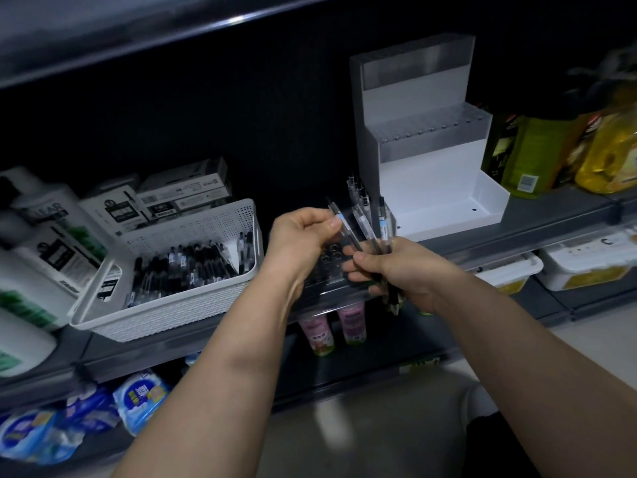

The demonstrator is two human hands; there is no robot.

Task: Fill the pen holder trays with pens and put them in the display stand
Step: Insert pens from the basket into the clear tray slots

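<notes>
Head view, frame centre: your right hand [393,267] clamps a pen bundle [370,232]; left hand [303,236] pinches one pen [341,224] over the clear tray [331,270]. Light, slick barrels, so grip mid-shaft. Display stand [424,167] upper right.

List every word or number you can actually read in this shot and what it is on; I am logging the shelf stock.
"LEAR" (partial, start cut off): white bottle at far left.
Boxes behind the white basket: print and barcodes too blurred to read.
Pen label in the left hand: unreadable.
Pink bottles, blue packs, yellow bottles: labels too small or blurred.
</notes>
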